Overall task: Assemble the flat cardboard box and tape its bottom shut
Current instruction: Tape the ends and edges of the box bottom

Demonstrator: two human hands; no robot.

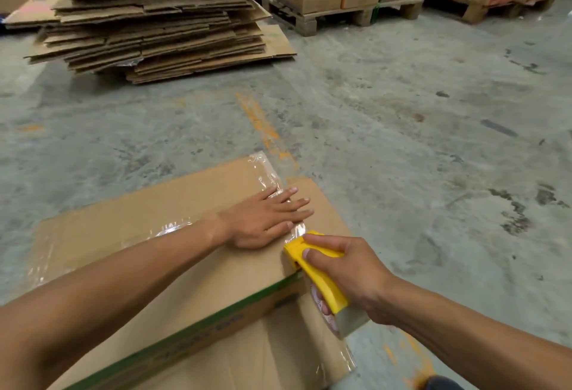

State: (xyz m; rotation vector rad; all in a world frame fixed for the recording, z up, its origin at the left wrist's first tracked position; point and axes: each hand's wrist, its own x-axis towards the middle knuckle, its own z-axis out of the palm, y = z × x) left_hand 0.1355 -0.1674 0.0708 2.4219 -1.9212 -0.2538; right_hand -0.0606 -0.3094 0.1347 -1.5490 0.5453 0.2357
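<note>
A brown cardboard box [130, 222] stands on the floor with its closed flaps facing up. A strip of clear tape [266, 173] runs along the flap seam from the far edge toward me. My left hand [263, 218] lies flat on the box top, fingers spread over the tape. My right hand [349, 269] grips a yellow tape dispenser [312, 266] with a clear tape roll [346, 321], its front end resting on the box's near right edge. More clear tape shines on the left part of the box top.
A tall stack of flattened cardboard sheets [154, 15] sits on the concrete floor ahead at the left. Wooden pallets [334, 15] loaded with cartons stand at the back right. Worn orange floor markings [257, 117] run past the box.
</note>
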